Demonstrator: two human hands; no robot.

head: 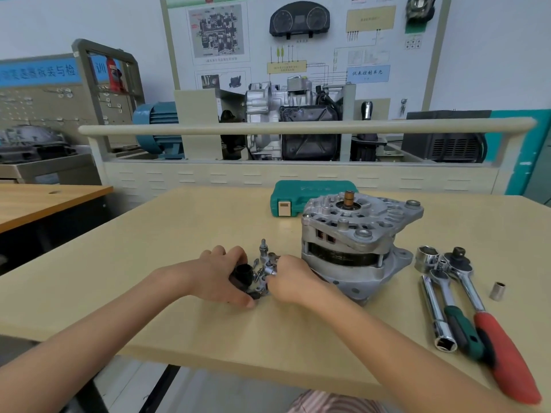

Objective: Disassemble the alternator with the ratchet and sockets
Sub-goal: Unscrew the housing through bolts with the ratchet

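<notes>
Alternator [354,248] beside my hands; left grip [222,272] holds black part [241,275], right grip [290,278] pinches small fasteners [264,268]; loose bits may roll off counter [149,263].

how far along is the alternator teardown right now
Done: a small part with studs and screws is off the alternator and lies beside it. In hand: the left hand grips that part and the right hand picks at its screws. Left: the housing halves remain joined; the ratchets lie unused.
</notes>
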